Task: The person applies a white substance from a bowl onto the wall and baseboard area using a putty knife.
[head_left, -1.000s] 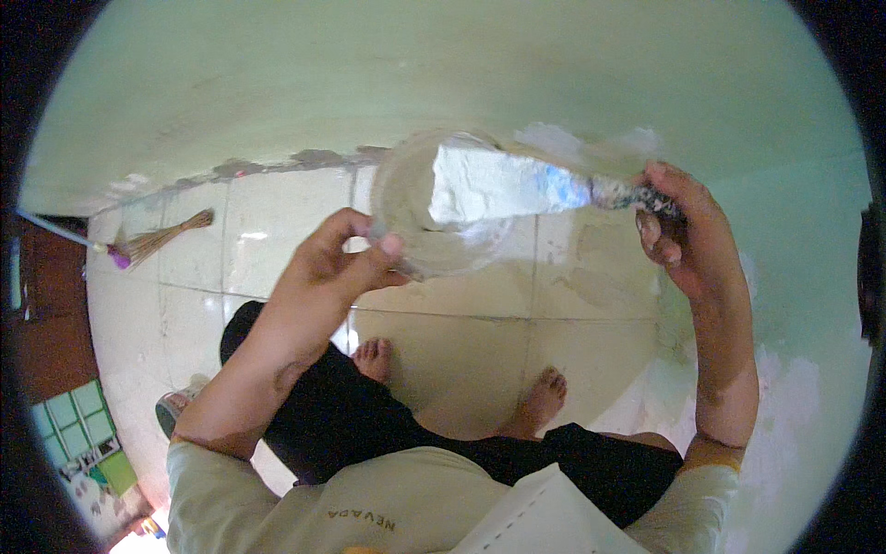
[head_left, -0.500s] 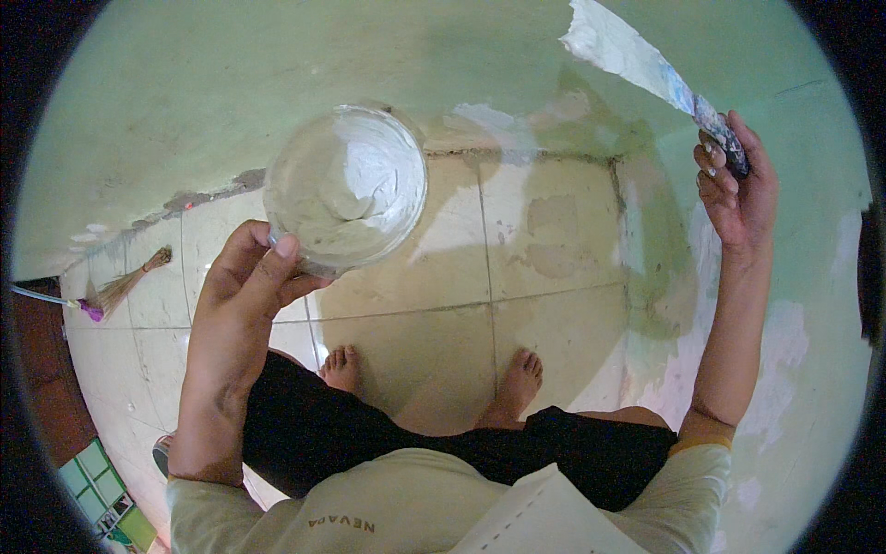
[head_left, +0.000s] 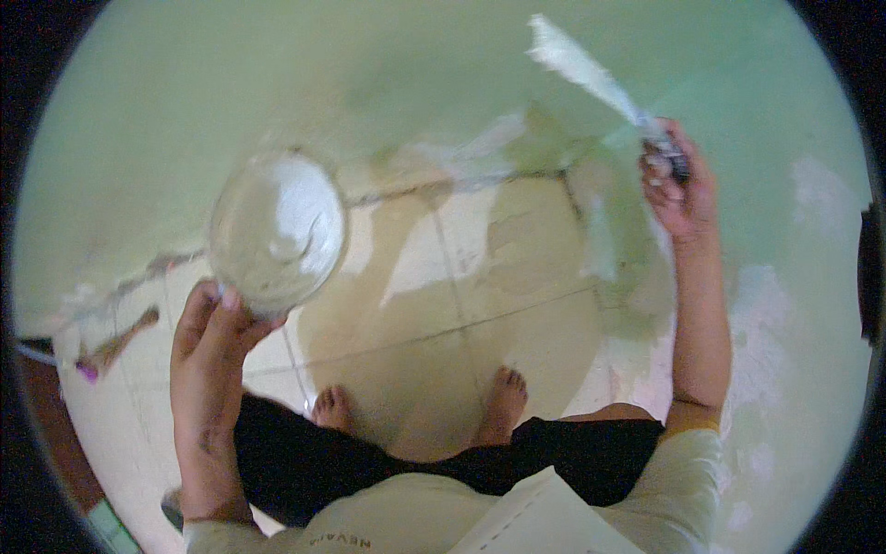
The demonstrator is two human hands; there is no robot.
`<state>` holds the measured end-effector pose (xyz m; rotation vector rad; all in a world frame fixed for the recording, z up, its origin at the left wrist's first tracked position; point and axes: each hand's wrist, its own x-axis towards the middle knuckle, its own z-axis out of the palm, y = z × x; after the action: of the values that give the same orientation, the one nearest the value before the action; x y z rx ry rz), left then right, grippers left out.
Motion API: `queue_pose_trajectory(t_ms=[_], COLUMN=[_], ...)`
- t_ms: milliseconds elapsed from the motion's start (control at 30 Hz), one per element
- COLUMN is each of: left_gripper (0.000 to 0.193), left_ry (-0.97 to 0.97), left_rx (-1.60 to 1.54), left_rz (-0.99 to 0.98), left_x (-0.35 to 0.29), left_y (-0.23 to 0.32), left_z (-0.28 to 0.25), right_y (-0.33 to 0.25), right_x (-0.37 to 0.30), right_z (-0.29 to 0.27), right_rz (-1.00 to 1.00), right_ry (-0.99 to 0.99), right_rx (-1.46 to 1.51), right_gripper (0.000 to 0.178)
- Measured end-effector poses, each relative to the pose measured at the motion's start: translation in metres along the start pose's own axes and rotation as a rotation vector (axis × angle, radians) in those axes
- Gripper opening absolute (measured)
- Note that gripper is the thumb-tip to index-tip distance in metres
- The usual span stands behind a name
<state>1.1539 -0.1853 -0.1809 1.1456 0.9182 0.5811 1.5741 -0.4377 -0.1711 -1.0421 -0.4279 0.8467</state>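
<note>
Two hands busy | left hand [head_left: 214,355] grips round clear plastic bowl [head_left: 277,231] of white filler, now lowered leftward | right hand [head_left: 678,180] clasps white-smeared flat scraper blade [head_left: 581,69], just raised against pale green wall [head_left: 277,83], loaded for spreading.

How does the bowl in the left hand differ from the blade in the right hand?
The bowl is round and clear; the blade is long, flat and narrow. The bowl holds white paste inside; the blade is coated with it along its face. The left hand grips the bowl by its rim, low over the floor; the right hand raises the blade against the green wall. Both carry white paste.
</note>
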Motion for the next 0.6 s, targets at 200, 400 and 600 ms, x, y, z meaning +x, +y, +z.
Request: queue_pose_trajectory(t_ms=[200,400,600], left_gripper=[0.015,0.015,0.017], left_ry=[-0.086,-0.08,-0.072], left_rx=[-0.046,-0.038,-0.019], left_rz=[-0.022,-0.033,-0.034], left_x=[0.002,0.004,0.004], left_y=[0.0,0.002,0.006], left_z=[-0.002,0.002,0.002], right_y=[0.023,0.054,0.071], right_x=[-0.009,-0.025,-0.044], right_z=[0.003,0.012,0.025], right_rz=[0.046,0.043,0.023], right_ry=[-0.09,-0.096,-0.024], right_rx=[0.033,0.09,0.067], right_gripper=[0.035,0.036,0.037])
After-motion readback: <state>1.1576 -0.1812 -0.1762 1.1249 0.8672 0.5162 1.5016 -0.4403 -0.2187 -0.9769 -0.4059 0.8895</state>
